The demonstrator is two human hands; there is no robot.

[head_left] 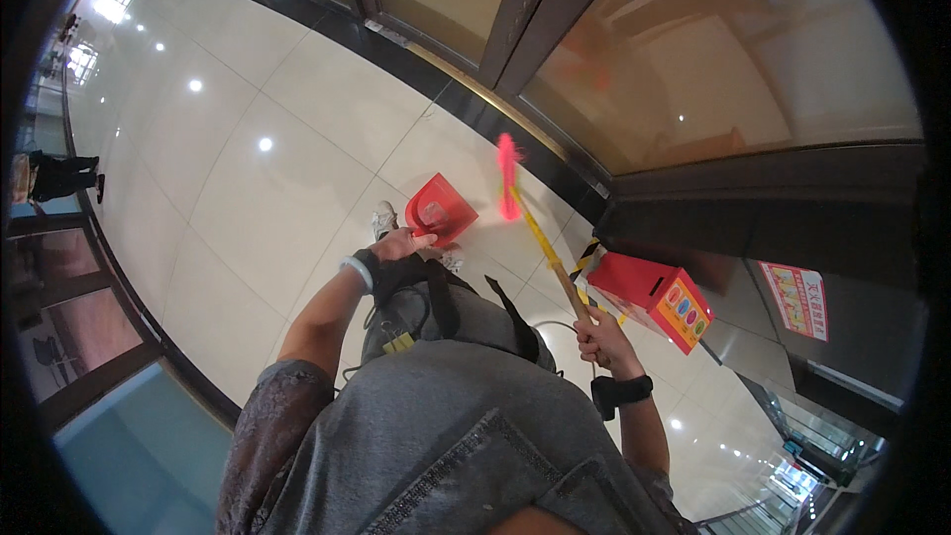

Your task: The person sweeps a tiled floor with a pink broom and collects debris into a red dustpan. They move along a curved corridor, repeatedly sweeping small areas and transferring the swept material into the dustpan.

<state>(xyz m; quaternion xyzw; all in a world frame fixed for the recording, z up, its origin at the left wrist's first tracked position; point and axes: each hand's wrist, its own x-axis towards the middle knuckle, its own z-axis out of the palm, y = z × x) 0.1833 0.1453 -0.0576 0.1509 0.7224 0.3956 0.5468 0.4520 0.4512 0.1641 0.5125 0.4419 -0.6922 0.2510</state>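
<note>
My left hand (pixel 401 243) grips the handle end of a red plastic dustpan (pixel 446 212), just in front of my shoes. The pan's wide edge points away towards the door side. In my right hand (pixel 605 342) is the wooden-and-yellow handle of a broom (pixel 546 245). Its bright pink bristle head (pixel 508 177) is over the floor tiles to the right of the dustpan, near the dark threshold, with a gap between the two. Whether the bristles touch the floor, I cannot tell.
Glass doors with dark frames (pixel 513 22) run along a black stone threshold (pixel 475 105). To my right stands a red box (pixel 639 290) beside black-and-yellow floor tape (pixel 585 264). A sign with writing (pixel 793 299) is on the dark wall. Another person (pixel 63 178) stands at far left on the glossy tiled floor (pixel 223 163).
</note>
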